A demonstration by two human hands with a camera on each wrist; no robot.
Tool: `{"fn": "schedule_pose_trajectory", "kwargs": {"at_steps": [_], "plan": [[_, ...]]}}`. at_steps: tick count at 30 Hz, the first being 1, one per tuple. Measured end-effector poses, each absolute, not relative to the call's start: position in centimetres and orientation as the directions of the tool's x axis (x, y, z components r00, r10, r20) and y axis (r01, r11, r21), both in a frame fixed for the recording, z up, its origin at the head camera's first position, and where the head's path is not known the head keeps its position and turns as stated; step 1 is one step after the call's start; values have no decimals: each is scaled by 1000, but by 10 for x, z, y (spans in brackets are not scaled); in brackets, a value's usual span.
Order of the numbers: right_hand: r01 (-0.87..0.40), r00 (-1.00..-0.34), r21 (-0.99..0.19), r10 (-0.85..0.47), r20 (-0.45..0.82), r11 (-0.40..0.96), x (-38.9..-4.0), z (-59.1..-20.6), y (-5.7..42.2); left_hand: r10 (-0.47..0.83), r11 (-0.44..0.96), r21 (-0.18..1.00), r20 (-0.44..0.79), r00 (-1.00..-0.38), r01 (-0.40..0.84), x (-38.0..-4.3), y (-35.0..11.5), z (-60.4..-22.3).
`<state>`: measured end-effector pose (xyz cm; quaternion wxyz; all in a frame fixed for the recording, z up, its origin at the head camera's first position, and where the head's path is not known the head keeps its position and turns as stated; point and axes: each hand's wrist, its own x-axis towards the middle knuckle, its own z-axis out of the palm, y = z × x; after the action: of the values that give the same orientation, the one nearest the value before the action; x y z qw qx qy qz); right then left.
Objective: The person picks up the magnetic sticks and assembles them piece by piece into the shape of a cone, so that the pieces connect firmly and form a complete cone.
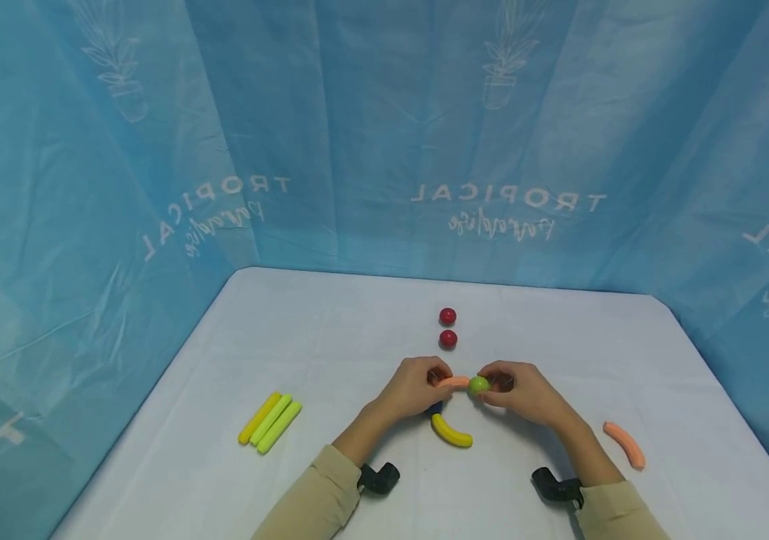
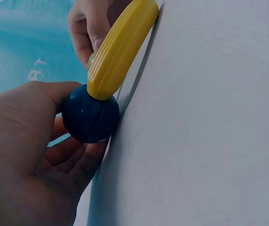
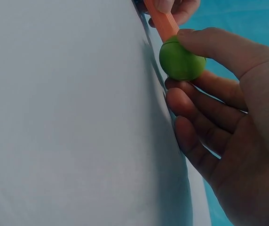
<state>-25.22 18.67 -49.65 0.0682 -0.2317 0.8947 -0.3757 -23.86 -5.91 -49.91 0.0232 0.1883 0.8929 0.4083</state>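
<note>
Over the middle of the white table, my left hand pinches a short orange curved stick. My right hand grips a green ball between thumb and fingers at that stick's right end. In the right wrist view the ball meets the end of the orange stick. A dark blue ball lies close under the left hand, mostly hidden in the head view. One end of a yellow curved stick meets the blue ball; its length runs to the lower right.
Two red balls stand in a line beyond the hands. Straight yellow and light green sticks lie side by side on the left. Another orange curved stick lies at the right. A blue printed cloth surrounds the table.
</note>
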Motion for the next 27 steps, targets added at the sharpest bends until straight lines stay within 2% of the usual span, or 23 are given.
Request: {"fn": "schedule_pose_trajectory", "kwargs": {"at_steps": [10,15,19,27], "plan": [[-377,-880,-705,-471,69,601,-259,-496,180,358,628,703,121,-926,334,-238,-62,-495],[-385,-880,-707,-467,87,593,-262,-494,174,372,667,608,228,-900,430,-240,-62,-490],[-377,-887,-712,-453,93,592,-266,-494,168,414,626,586,311,-856,515,-239,-64,-483],[-397,-878,-710,-466,109,582,-272,-498,162,502,546,657,240,-831,520,-234,-67,-476]]}}
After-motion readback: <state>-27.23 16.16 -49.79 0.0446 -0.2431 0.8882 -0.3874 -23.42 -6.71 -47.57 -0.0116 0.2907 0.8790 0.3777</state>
